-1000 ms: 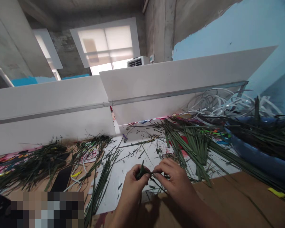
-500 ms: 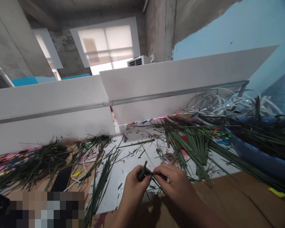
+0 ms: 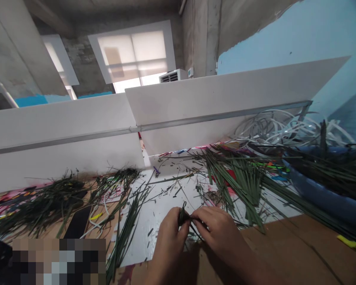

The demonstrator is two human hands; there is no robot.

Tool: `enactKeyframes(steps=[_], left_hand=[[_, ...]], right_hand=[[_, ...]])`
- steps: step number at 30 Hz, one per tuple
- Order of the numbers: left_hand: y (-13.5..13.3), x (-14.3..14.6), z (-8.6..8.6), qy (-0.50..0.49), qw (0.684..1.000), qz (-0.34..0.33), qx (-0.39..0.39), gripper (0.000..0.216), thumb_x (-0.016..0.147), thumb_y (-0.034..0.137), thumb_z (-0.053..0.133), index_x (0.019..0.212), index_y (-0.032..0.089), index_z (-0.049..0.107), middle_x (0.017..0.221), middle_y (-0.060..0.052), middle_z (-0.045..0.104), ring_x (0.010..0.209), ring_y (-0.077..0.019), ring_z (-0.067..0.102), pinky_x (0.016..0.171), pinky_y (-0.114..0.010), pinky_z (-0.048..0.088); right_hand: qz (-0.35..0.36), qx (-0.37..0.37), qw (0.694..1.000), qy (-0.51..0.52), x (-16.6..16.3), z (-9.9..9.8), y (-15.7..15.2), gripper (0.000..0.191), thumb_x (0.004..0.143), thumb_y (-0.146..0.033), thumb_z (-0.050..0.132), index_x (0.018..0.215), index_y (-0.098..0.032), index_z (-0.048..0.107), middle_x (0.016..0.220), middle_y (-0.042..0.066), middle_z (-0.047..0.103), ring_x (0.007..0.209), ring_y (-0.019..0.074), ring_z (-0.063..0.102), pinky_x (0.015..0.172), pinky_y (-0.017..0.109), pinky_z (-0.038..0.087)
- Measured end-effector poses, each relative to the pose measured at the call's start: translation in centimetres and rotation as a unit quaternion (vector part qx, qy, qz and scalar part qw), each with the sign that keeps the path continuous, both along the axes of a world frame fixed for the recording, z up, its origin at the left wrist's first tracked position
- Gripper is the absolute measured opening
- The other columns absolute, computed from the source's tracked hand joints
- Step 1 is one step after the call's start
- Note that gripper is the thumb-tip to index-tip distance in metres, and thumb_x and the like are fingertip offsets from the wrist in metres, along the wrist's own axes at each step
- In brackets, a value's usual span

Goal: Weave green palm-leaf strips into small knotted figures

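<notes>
Two hands meet just over the near edge of the white sheet (image 3: 139, 245): the left hand (image 3: 172, 227) grips a green piece (image 3: 182, 216), its small loop upward, while the right hand (image 3: 215, 223), close beside, pinches its thin end (image 3: 190, 217). Leaf strips (image 3: 241, 184) lie to either side, with a phone (image 3: 78, 221) at left and a blue basin (image 3: 322, 201) at right.

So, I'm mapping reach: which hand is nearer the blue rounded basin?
Right. The right hand is left of the blue rounded basin, the left hand farther left, both apart from it.
</notes>
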State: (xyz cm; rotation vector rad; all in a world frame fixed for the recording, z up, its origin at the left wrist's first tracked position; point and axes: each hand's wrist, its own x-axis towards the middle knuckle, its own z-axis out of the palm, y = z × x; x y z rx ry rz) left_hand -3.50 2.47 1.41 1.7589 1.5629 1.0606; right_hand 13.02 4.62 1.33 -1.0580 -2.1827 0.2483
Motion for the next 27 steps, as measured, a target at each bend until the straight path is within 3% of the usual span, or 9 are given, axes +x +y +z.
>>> enactKeyframes(steps=[7, 17, 27], left_hand=[[-0.9, 0.7, 0.0, 0.036, 0.999, 0.009, 0.014, 0.012, 0.090, 0.018, 0.040, 0.081, 0.023, 0.045, 0.079, -0.002, 0.055, 0.073, -0.0197, 0.050, 0.069, -0.030, 0.035], [-0.9, 1.1, -0.1, 0.065, 0.998, 0.005, 0.023, 0.015, 0.084, 0.014, 0.044, 0.075, 0.024, 0.039, 0.074, -0.001, 0.052, 0.068, -0.0197, 0.045, 0.064, -0.031, 0.030], [0.2, 0.1, -0.2, -0.047, 0.999, -0.003, -0.023, 0.014, 0.084, 0.025, 0.052, 0.074, 0.023, 0.043, 0.073, 0.002, 0.052, 0.071, -0.0179, 0.047, 0.066, -0.029, 0.034]], right_hand=[[-0.002, 0.044, 0.999, -0.030, -0.2, -0.6, 0.1, 0.018, 0.089, -0.008, 0.050, 0.084, -0.019, 0.064, 0.078, 0.003, 0.066, 0.076, 0.0211, 0.060, 0.071, 0.032, 0.033], [-0.045, 0.096, 0.993, -0.053, -0.8, -0.8, -0.1, 0.020, 0.085, -0.006, 0.049, 0.072, -0.020, 0.056, 0.071, 0.003, 0.061, 0.071, 0.0209, 0.055, 0.069, 0.032, 0.031], [-0.022, -0.034, 0.997, 0.060, -0.5, 0.2, 0.0, 0.016, 0.083, -0.009, 0.050, 0.084, -0.020, 0.061, 0.082, 0.002, 0.066, 0.073, 0.0186, 0.058, 0.068, 0.030, 0.036]])
